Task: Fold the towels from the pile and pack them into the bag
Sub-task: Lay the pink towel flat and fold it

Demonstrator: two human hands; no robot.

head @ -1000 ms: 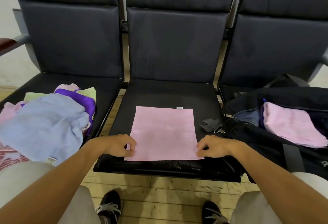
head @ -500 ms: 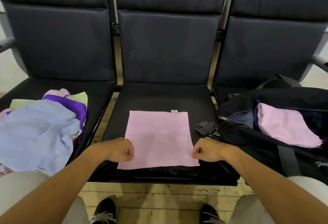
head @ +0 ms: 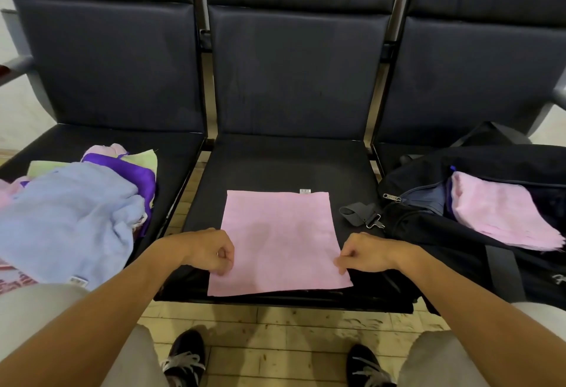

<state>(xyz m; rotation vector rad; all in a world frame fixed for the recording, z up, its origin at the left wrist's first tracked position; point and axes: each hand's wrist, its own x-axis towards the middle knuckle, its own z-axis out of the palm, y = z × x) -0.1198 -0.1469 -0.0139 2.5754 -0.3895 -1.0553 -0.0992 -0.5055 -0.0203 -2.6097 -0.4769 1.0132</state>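
The pink towel (head: 280, 241) is lying flat on the middle seat (head: 288, 166), its small white tag (head: 305, 191) at the far edge and its near edge reaching the seat's front lip. The left hand (head: 209, 251) is sitting at the towel's left edge near the front corner, fingers curled in, and its grip looks to be pinching the hem between thumb and fingertips. The right hand (head: 366, 253) is mirroring it on the right edge, fingers curled tight and nipping the cloth there. So both grips are closing on the towel's side edges, near the front corners.

By my read, this is the first fold on this towel getting under way. The next move is calling for both hands lifting those near corners together and carrying them away, toward the tagged far edge, keeping the edges level so the halves line up.

On the left seat (head: 92, 141) the pile (head: 70, 215) is waiting: a light blue towel (head: 61, 221) on top, purple, pale green and pink ones poking out behind. On the right seat the black bag (head: 444, 233) is lying unzipped, with a folded pink towel (head: 502, 212) already sitting in its opening and a grey strap with a clip (head: 363, 216) trailing onto the middle seat, just beside the flat towel.
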